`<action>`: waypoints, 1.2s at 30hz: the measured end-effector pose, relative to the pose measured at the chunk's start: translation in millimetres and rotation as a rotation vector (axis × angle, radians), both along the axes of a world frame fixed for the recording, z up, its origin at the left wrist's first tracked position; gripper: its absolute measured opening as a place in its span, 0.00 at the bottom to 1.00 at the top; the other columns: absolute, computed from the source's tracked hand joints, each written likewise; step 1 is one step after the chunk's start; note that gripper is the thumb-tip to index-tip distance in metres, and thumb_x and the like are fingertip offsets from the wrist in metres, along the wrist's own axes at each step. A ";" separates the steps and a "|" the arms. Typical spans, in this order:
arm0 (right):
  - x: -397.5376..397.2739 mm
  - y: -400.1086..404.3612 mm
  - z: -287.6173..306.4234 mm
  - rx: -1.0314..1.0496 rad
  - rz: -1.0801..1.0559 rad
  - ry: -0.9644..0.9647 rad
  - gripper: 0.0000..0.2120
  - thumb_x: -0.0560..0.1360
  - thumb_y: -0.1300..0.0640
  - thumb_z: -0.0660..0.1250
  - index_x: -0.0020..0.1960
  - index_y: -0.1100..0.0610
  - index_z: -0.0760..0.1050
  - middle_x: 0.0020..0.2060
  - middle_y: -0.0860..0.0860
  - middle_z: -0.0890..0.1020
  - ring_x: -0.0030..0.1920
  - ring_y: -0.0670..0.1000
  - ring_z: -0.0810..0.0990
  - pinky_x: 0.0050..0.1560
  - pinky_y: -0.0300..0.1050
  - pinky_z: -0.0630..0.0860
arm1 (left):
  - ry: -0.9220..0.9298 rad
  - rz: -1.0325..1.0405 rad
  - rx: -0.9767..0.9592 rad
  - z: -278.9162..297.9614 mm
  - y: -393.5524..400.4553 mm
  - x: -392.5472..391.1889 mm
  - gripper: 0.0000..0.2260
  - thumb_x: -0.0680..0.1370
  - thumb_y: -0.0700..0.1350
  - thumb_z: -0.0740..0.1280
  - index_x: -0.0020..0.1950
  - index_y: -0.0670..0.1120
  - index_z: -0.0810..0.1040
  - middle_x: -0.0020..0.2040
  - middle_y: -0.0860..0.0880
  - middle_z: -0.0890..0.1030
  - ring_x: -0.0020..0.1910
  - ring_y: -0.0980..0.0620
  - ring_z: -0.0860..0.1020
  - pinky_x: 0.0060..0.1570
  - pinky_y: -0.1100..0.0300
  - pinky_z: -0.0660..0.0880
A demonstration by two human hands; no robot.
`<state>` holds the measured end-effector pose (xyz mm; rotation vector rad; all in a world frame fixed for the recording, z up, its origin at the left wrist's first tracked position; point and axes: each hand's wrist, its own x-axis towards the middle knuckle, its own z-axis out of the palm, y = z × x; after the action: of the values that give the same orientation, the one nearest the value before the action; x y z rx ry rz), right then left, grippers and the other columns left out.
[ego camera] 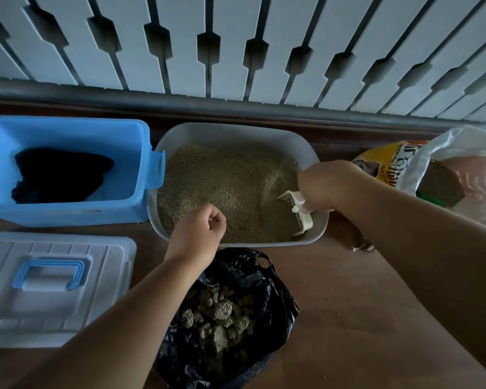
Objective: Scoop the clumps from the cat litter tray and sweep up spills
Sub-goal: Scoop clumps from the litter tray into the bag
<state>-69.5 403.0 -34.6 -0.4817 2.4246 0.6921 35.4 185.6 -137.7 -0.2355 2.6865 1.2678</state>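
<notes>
Your right hand (323,186) grips the scoop (293,210) in the tray (236,128); the bag (267,279) lies nearer your curled, empty left hand (197,234).

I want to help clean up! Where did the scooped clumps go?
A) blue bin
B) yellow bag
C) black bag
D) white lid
C: the grey clumps lie piled in the open black bag, just in front of the tray.
</notes>
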 end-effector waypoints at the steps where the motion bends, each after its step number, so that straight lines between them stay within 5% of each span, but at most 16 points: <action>1: -3.1 3.9 -0.2 -0.033 -0.037 -0.039 0.16 0.78 0.43 0.66 0.42 0.56 0.79 0.29 0.46 0.78 0.34 0.47 0.78 0.44 0.45 0.78 | 0.000 0.012 0.019 1.0 0.1 0.8 0.04 0.80 0.46 0.65 0.46 0.54 0.78 0.36 0.54 0.79 0.32 0.57 0.76 0.32 0.62 0.68; 3: -4.9 12.1 -1.4 -0.170 -0.228 -0.164 0.19 0.78 0.43 0.67 0.41 0.59 0.80 0.22 0.47 0.76 0.23 0.45 0.73 0.32 0.40 0.73 | 0.002 0.027 0.058 3.1 -0.9 2.8 0.04 0.80 0.46 0.66 0.46 0.54 0.78 0.36 0.54 0.79 0.32 0.57 0.75 0.32 0.61 0.70; 6: 3.7 19.2 -18.6 -0.496 -0.577 -0.338 0.16 0.77 0.44 0.70 0.49 0.58 0.82 0.25 0.50 0.74 0.20 0.46 0.67 0.22 0.35 0.64 | 0.014 0.037 0.112 4.8 -2.9 7.1 0.05 0.80 0.45 0.65 0.46 0.54 0.78 0.36 0.53 0.78 0.33 0.57 0.75 0.34 0.62 0.70; 11: 40.5 -6.9 -64.1 -0.696 -0.645 -0.308 0.16 0.77 0.43 0.68 0.57 0.53 0.80 0.33 0.53 0.79 0.29 0.48 0.76 0.29 0.39 0.72 | 0.043 0.082 0.236 8.1 -3.1 19.9 0.06 0.79 0.42 0.65 0.46 0.53 0.77 0.39 0.51 0.79 0.36 0.54 0.77 0.37 0.59 0.74; 17: 53.2 -29.4 -79.5 -0.831 -0.757 -0.204 0.22 0.75 0.39 0.69 0.62 0.53 0.79 0.32 0.50 0.79 0.30 0.48 0.77 0.32 0.40 0.71 | 0.021 0.037 0.209 15.2 -4.1 25.7 0.07 0.78 0.42 0.65 0.45 0.54 0.77 0.42 0.55 0.79 0.40 0.59 0.77 0.39 0.63 0.74; 23: 55.4 -13.6 -74.8 -1.146 -0.863 -0.039 0.23 0.73 0.38 0.71 0.59 0.53 0.79 0.34 0.48 0.78 0.30 0.46 0.75 0.31 0.41 0.70 | -0.053 0.126 0.295 17.7 -11.6 22.4 0.08 0.78 0.41 0.64 0.45 0.54 0.78 0.34 0.53 0.78 0.27 0.59 0.71 0.28 0.62 0.68; 28: 59.7 -0.2 -66.4 -1.123 -0.776 -0.014 0.19 0.74 0.39 0.71 0.47 0.55 0.80 0.28 0.49 0.74 0.27 0.47 0.73 0.31 0.45 0.70 | -0.081 0.147 0.290 19.0 -11.3 22.3 0.09 0.78 0.40 0.64 0.45 0.53 0.78 0.35 0.53 0.78 0.27 0.60 0.71 0.29 0.61 0.68; 36: 62.2 11.2 -50.6 -1.107 -0.765 0.154 0.15 0.74 0.37 0.69 0.49 0.48 0.80 0.34 0.50 0.83 0.32 0.49 0.80 0.32 0.46 0.76 | -0.097 0.185 0.257 26.0 -13.8 23.5 0.09 0.78 0.39 0.62 0.45 0.52 0.78 0.39 0.51 0.81 0.33 0.57 0.75 0.33 0.63 0.71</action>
<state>-7.3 414.2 -85.3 0.1536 2.6409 -1.0018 58.8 171.8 -111.7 -0.5065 2.4355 1.5926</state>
